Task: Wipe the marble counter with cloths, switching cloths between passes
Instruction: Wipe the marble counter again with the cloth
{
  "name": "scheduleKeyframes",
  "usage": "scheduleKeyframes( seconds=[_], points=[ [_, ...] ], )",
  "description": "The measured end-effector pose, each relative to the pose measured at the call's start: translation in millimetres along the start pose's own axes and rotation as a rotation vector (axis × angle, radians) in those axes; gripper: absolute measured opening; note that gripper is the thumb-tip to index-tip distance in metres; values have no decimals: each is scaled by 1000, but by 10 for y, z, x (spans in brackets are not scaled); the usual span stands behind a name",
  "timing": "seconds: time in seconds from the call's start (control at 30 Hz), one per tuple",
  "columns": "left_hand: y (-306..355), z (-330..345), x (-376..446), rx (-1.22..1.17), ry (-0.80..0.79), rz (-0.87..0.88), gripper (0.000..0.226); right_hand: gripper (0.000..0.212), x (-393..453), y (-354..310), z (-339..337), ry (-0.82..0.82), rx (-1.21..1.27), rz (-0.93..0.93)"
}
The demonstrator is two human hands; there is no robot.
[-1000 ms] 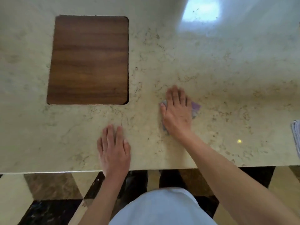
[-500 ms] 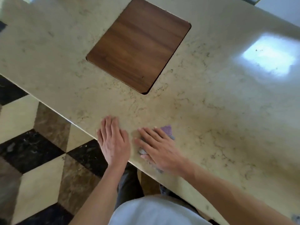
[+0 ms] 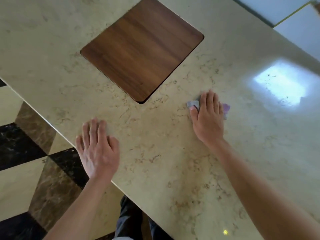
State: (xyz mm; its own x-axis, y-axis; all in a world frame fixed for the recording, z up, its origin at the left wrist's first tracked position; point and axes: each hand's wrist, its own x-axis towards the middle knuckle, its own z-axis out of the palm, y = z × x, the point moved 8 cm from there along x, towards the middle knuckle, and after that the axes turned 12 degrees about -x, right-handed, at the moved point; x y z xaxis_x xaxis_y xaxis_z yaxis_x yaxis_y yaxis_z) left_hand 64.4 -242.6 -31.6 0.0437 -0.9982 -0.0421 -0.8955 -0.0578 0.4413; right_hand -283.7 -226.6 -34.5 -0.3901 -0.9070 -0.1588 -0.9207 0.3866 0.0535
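The left hand point(image 3: 97, 149) lies flat, fingers spread, gripping nothing, at the edge of the veined beige marble counter point(image 3: 164, 161). The right hand point(image 3: 207, 118), fingers extended, presses a small crumpled grey-purple cloth point(image 3: 192, 103) below the rounded-corner wooden inset panel point(image 3: 142, 58).

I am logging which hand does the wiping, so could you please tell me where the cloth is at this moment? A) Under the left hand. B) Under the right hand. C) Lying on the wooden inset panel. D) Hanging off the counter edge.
B: the cloth lies flat on the marble counter under the right hand, its edges showing on both sides, while the left hand rests bare.
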Motion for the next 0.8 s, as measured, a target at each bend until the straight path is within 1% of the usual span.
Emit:
scheduleKeyframes(
  seconds=[0.07,0.13,0.2,0.23,0.3,0.37,0.4,0.43,0.47,0.5,0.57,0.6,0.63,0.67,0.7,0.73,0.8],
  points=[
    [7,-3,-4,12,1,-3,54,73,129,-73,-10,2,9,63],
    [26,5,12,18,-6,-12,55,69,329,-386,-95,40,24,20],
    [20,6,7,20,-11,-13,54,66,333,-896,-153,67,41,-153],
    [18,4,7,21,-7,-6,53,65,178,-1173,-147,94,35,-283],
    [6,-8,14,20,-1,4,52,60,-514,-1574,-38,86,8,-580],
    [-2,-24,11,20,5,4,52,56,-1266,-1530,45,8,16,-830],
    [3,-20,10,24,3,7,52,56,-1418,-1343,47,-28,18,-885],
    [12,-8,5,26,-2,8,52,55,-1363,-1075,30,-33,28,-870],
    [15,1,3,24,-5,6,52,53,-1119,-736,-5,-25,29,-758],
    [17,2,5,25,-2,4,51,54,-775,-356,-22,-26,15,-593],
    [20,16,8,36,1,6,50,69,-33,367,-115,15,-39,-230],
    [25,19,6,41,3,5,50,72,270,539,-153,17,-47,-102],
    [30,20,6,43,5,5,50,71,492,520,-179,16,-42,-22],
    [34,20,4,41,6,5,50,67,614,304,-203,29,-34,4],
    [37,19,-1,39,9,6,50,61,631,-47,-213,52,-35,-29],
    [35,16,2,37,12,9,50,55,529,-480,-224,93,-32,-108],
    [18,16,5,30,9,13,50,55,-82,-1301,-201,164,19,-317]
  ],
)
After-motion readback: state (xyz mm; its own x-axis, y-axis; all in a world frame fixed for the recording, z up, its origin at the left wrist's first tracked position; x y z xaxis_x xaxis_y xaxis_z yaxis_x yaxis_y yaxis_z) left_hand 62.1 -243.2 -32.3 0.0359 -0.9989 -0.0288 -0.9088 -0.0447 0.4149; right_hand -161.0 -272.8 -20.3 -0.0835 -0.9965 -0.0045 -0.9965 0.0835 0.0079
